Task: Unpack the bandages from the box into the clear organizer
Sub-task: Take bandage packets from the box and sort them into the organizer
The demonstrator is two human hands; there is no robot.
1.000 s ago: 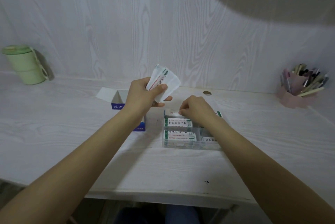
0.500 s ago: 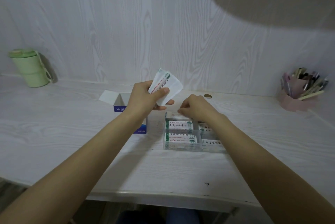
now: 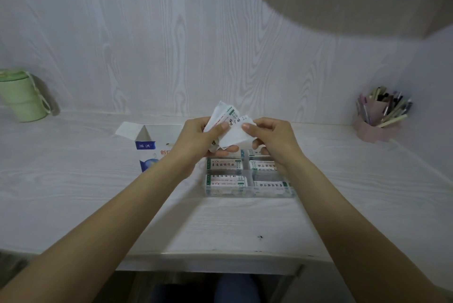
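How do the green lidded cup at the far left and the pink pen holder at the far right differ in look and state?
The green cup is a closed, round container with a lid and a carrying loop; the pink pen holder is open-topped and angular. The cup's contents are hidden, while the holder is crammed with pens sticking out at angles. Both stand on the white desk by the back wall, away from the hands.

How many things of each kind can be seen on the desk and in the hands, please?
Bandage packets lying in the clear organizer: 5 visible, e.g.
Bunch of bandage packets held in left hand and right hand: 1
Open blue and white box: 1
Green container: 1
Pink pen holder: 1
Clear organizer: 1
Total: 10
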